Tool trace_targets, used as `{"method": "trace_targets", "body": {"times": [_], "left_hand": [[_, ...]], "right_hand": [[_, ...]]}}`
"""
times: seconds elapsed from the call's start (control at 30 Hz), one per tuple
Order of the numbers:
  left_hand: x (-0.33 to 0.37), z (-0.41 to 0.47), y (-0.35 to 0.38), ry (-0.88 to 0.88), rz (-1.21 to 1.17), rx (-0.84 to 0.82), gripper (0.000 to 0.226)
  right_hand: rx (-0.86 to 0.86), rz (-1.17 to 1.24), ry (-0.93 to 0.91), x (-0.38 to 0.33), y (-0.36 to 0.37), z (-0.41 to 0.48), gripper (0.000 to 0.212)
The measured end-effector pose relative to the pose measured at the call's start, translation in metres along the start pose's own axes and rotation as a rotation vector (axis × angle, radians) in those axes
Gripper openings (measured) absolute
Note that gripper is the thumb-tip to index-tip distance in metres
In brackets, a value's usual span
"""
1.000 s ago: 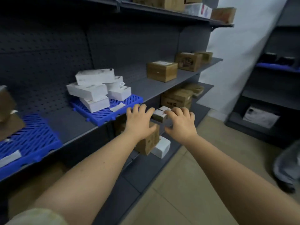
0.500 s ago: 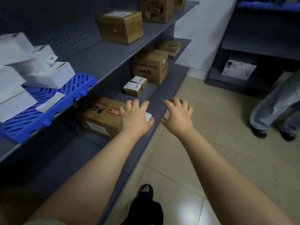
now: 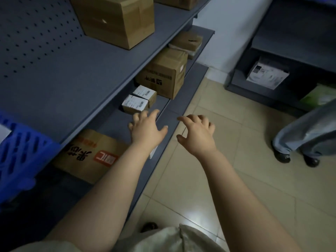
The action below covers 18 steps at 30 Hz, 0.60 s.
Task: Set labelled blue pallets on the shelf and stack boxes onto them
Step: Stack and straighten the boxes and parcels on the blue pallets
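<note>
On my feed both bare hands reach out in front, palms down, and neither holds anything. The left hand hovers over the front of the lower shelf, fingers straight and spread, their tips just short of two small labelled boxes that sit side by side and touching, just beyond the hand. The right hand is just to its right and apart from it, over the line where the shelving meets the tiled floor. Its fingers are spread too, but bent at the knuckles like a loose claw, pinching nothing. The blue pallet lies at the near left on the middle shelf, its corner reaching that shelf's front edge. A white label shows on it at the frame's edge, and I cannot read it from here. Farther along the same shelf stands a large brown carton. Under the pallet, on the lower shelf, a flat carton with a red logo is partly hidden by the left forearm, and a small white item peeks out beside the wrist — I cannot tell what it is. Beyond the small boxes stands a taped brown box. At the right, well apart from the hands, are another person's trouser legs and dark shoes, and a second dark shelving unit holds a white box.
</note>
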<state>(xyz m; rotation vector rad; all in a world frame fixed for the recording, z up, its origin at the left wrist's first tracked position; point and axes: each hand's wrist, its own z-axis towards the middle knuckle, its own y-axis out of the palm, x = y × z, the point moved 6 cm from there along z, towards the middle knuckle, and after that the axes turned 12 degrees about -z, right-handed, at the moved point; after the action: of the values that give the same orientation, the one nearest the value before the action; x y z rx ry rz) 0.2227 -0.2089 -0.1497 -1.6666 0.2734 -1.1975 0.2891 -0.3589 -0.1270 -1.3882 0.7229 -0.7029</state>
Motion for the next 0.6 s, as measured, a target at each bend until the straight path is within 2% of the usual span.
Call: {"method": "trace_targets", "body": {"times": [0.13,0.23,0.47,0.6], "left_hand": [[0.025,0.053,0.013,0.014,0.01,0.02,0.062],[0.03,0.092,0.025,-0.059,0.033,0.047,0.06],[0.022,0.147,0.066,-0.417,-0.036,0.165,0.063],[0.031,0.158,0.09,-0.601,-0.101,0.205,0.065]], "right_hand": [[0.006,0.022,-0.016,0.026,0.005,0.058,0.058],[0.001,0.043,-0.083,0.038,0.015,0.105,0.058],[-0.14,0.016,-0.447,0.053,0.049,0.203,0.06],[-0.202,0.021,-0.575,0.063,0.063,0.247,0.061]]}}
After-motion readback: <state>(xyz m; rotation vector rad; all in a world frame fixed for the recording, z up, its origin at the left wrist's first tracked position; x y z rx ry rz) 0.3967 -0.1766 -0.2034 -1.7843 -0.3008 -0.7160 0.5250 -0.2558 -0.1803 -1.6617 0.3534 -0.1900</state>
